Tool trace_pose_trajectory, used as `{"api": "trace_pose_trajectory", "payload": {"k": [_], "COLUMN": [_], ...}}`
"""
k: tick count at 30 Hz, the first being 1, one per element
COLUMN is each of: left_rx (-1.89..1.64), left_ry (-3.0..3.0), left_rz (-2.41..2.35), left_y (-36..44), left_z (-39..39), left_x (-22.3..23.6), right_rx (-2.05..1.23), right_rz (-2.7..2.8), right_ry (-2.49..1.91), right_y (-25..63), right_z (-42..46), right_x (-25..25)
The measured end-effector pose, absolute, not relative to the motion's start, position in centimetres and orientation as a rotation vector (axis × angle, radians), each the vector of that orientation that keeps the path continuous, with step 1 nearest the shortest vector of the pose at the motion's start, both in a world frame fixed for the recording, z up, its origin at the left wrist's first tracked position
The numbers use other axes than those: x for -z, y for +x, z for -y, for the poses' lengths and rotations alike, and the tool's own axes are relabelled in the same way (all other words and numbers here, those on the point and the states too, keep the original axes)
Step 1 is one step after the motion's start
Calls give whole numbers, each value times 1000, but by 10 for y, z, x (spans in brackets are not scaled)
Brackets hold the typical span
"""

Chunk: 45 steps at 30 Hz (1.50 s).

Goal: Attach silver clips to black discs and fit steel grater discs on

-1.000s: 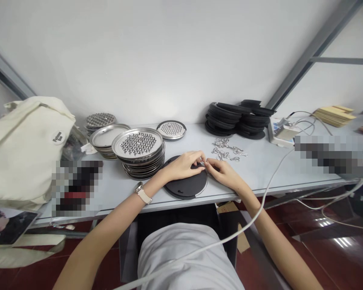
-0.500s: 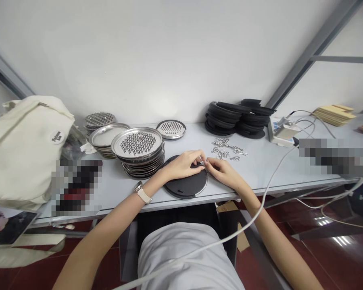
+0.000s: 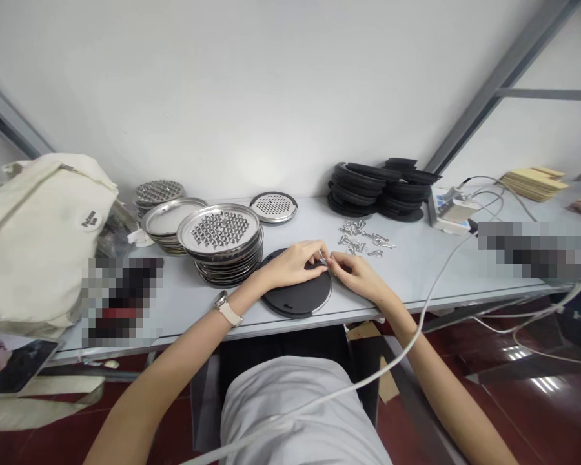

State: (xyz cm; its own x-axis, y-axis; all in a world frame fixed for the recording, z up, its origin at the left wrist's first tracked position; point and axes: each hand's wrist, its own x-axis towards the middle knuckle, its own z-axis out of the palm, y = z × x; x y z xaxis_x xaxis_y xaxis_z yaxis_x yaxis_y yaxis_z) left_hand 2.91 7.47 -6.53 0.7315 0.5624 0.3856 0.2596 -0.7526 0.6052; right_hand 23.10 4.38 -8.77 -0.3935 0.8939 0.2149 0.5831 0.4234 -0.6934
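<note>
A round black disc (image 3: 297, 298) with small slots lies flat near the front edge of the table. Across its upper part rests my left hand (image 3: 297, 263), fingers curled in to the disc's upper right rim. My right hand (image 3: 356, 274) meets it there from the right, its thumb and fingertips pinched together. Whatever sits between the fingertips is too small and covered to make out. Behind my right hand, loose wire-like metal clips (image 3: 353, 228) are scattered on the table.
Left of the disc stands a stack of metal grater discs (image 3: 220, 229), with more stacks behind. One perforated disc (image 3: 274, 206) lies near the wall. Black rings (image 3: 358, 187) are piled at the back right, beside a power strip (image 3: 450, 213). A white cable (image 3: 416, 332) crosses in front of my right forearm.
</note>
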Motion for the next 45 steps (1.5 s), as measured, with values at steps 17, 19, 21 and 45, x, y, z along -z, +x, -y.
{"api": "trace_pose_trajectory", "payload": {"k": [17,19,21,45], "left_rx": [-751,-743,-739,-781], "left_ry": [2432,2435,2438,2396], "left_rz": [-632,-636,-628,-641], "left_y": [29,29,29,30], "left_z": [-74,-74,-74,-75], "left_x": [64,64,64,67], "right_rx": [-715,-710,-694,-671], "right_rz": [2111,2107,2091,2188], "right_ry": [-1248,-1247,-1248,-1200], "right_y": [231,232,233,231], "right_z": [-44,-45,-45,-46], "right_x": [88,89,89,91]}}
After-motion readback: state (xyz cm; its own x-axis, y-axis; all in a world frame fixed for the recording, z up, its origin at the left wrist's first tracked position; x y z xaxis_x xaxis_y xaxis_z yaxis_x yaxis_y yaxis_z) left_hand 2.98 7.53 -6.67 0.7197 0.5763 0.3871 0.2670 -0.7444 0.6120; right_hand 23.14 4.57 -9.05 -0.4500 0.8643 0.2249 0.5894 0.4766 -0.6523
